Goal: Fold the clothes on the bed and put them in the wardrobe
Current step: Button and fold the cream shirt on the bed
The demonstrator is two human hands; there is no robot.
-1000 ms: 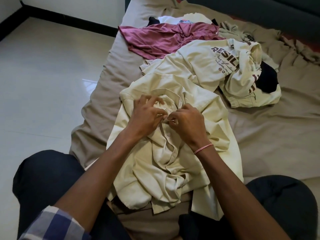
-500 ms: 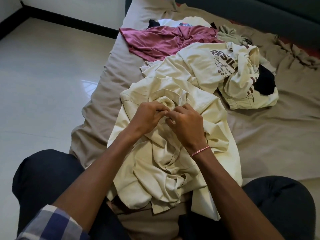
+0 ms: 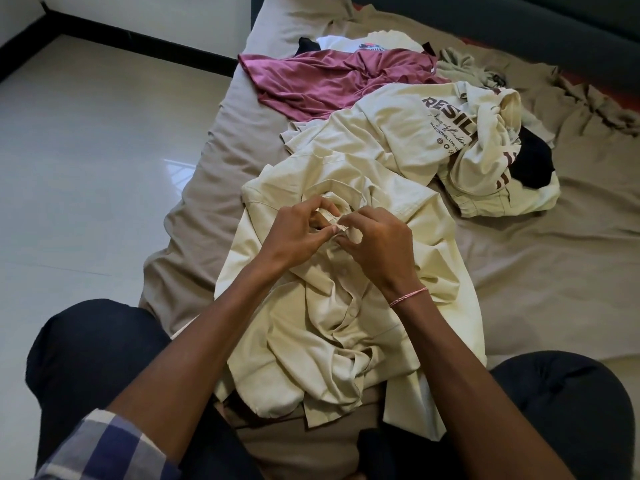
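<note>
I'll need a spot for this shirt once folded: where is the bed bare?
Bare sheet lies right of the cream shirt, below the printed tee. A narrower strip runs along the left edge beside the maroon top. The middle is crowded.

- Bare bed sheet stretches across the right of the frame, open to a passing hand.
- A crumpled cream shirt fills the centre.
- A printed T-shirt and a maroon top crowd the upper middle.
- The left knee and right knee box in the lower corners.

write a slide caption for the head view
Left hand and right hand pinch the cream shirt near its collar on the bed
</note>
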